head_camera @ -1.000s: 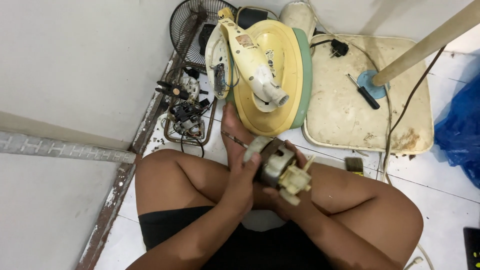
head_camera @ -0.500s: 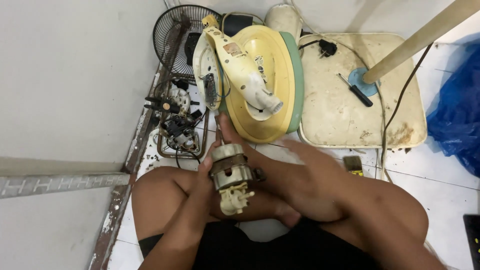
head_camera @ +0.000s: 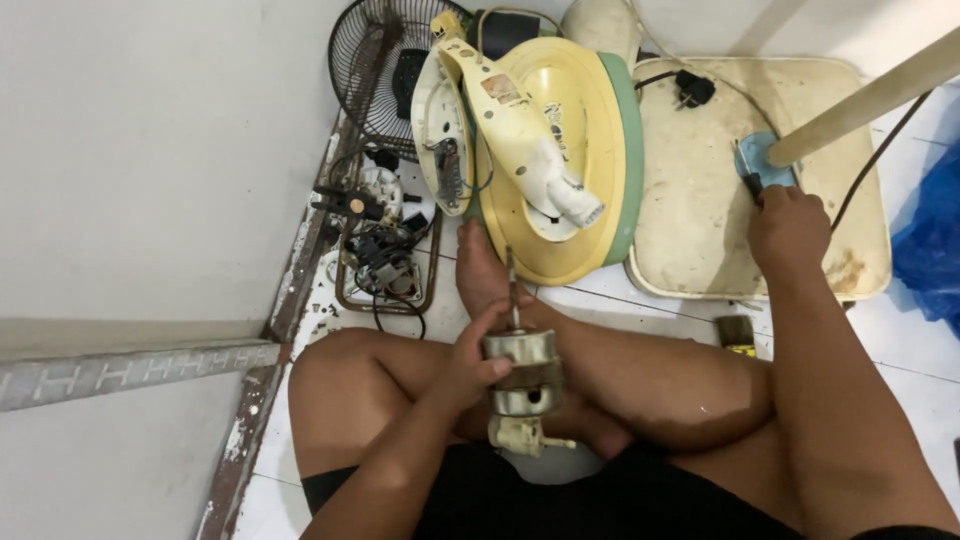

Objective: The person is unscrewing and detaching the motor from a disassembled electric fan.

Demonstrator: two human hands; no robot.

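I sit cross-legged on a tiled floor. My left hand (head_camera: 470,360) grips a metal fan motor (head_camera: 520,375) upright over my lap, its thin shaft pointing up and a cream plastic part at its lower end. My right hand (head_camera: 788,228) reaches out to the right, its fingers closed around the blue handle of a screwdriver (head_camera: 752,180) lying on a dirty cream board (head_camera: 700,200). A yellow and green fan housing (head_camera: 560,150) lies on its side just beyond my foot.
A black wire fan guard (head_camera: 375,70) leans at the back left. Loose wires and small parts fill a metal frame (head_camera: 385,260) by the wall. A pale pole (head_camera: 870,95) crosses the cream board. Blue plastic (head_camera: 930,250) lies far right.
My right hand has left the motor and stretched out to the screwdriver on the cream board. The left hand alone holds the motor, now turned upright.
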